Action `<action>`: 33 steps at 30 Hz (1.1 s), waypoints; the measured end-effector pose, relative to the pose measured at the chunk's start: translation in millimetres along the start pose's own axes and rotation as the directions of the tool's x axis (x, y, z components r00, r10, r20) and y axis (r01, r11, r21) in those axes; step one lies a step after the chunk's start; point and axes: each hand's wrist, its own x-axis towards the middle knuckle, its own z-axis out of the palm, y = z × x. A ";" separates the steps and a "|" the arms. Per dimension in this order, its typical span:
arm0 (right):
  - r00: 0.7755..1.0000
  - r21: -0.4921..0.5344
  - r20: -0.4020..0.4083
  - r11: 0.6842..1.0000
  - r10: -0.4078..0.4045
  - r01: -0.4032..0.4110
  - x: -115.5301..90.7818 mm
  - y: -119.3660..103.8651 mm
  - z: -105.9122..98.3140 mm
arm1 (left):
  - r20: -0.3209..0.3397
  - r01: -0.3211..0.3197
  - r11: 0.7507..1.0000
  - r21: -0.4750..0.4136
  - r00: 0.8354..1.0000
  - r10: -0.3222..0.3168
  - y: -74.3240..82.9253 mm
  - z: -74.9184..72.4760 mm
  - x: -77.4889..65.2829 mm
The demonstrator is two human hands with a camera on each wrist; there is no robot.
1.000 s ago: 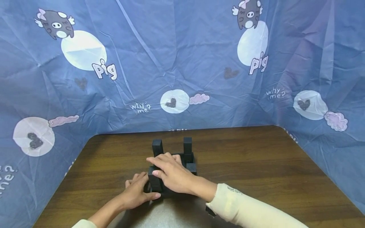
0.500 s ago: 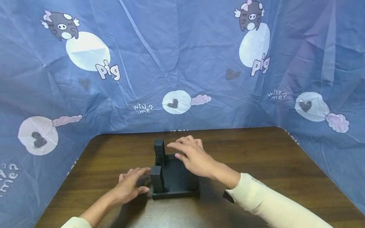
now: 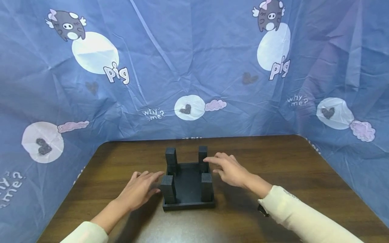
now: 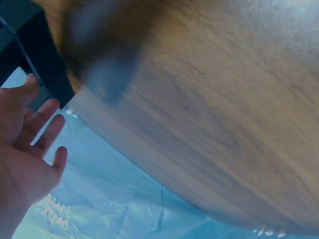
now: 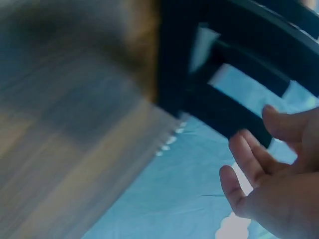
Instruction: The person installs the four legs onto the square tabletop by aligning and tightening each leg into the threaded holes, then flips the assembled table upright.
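A black tray-like base [image 3: 189, 205] with a raised rim sits on the table, and several square black posts stand up at its corners, like a small table turned upside down. My left hand [image 3: 138, 189] is just left of the front left post [image 3: 168, 189], fingers extended; whether it touches is unclear. To the right, my right hand [image 3: 232, 171] points its index finger at the back right post [image 3: 202, 154], at or very near it. Both hands hold nothing. The left wrist view shows loosely spread fingers [image 4: 50, 127] beside dark posts; the right wrist view shows relaxed fingers [image 5: 244, 154] likewise.
The brown wood-grain table [image 3: 273, 162] has rounded far corners. A blue printed cloth [image 3: 212, 60] hangs behind it and along both sides. Light glares off the table's near part.
My right hand has drawn back from over the black base to its right side, uncovering the posts and the inside. My left hand has let go of the front left post and stays beside it.
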 end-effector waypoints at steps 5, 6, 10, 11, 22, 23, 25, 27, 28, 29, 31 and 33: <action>0.989 -0.208 0.141 0.976 -0.039 0.068 -2.5 11.2 19.0 | 0.036 -0.103 0.986 0.134 0.994 0.099 -4.0 12.9 9.2; 0.987 -0.239 0.153 0.967 -0.049 0.085 -2.5 12.7 22.7 | 0.043 -0.126 0.979 0.163 0.992 0.120 -4.2 14.8 10.6; 0.979 -0.335 0.163 0.927 -0.122 0.171 -1.3 16.8 34.9 | 0.050 -0.177 0.958 0.225 0.984 0.170 -3.5 19.3 15.4; 0.977 -0.356 0.158 0.915 -0.143 0.192 -1.0 17.7 37.5 | 0.048 -0.182 0.956 0.229 0.983 0.175 -3.1 19.7 16.4; 0.974 -0.412 0.071 0.883 -0.216 0.226 0.3 26.1 53.3 | 0.011 -0.180 0.965 0.190 0.983 0.181 -4.4 25.8 21.1; 0.975 -0.404 0.072 0.887 -0.212 0.223 0.0 26.8 54.0 | 0.007 -0.180 0.966 0.183 0.983 0.182 -4.5 26.2 21.0; 0.975 -0.387 0.074 0.895 -0.209 0.222 -0.4 28.4 54.7 | 0.000 -0.181 0.969 0.170 0.983 0.184 -4.6 26.8 20.9; 0.974 -0.377 0.074 0.898 -0.215 0.227 -0.4 30.9 55.5 | -0.009 -0.185 0.968 0.168 0.982 0.189 -4.8 27.4 21.0; 0.972 -0.376 0.072 0.897 -0.224 0.235 -0.2 32.2 55.8 | -0.015 -0.186 0.968 0.168 0.981 0.192 -4.9 27.6 21.1; 0.969 -0.374 0.067 0.894 -0.238 0.246 0.2 33.7 56.5 | -0.020 -0.187 0.967 0.172 0.981 0.193 -5.0 27.7 21.3; 0.960 -0.380 0.057 0.883 -0.275 0.275 1.2 36.6 57.1 | -0.024 -0.186 0.966 0.180 0.981 0.193 -5.3 28.0 21.8; 0.946 -0.387 0.047 0.867 -0.320 0.312 2.0 40.0 57.9 | -0.025 -0.177 0.966 0.187 0.982 0.185 -5.5 28.7 22.3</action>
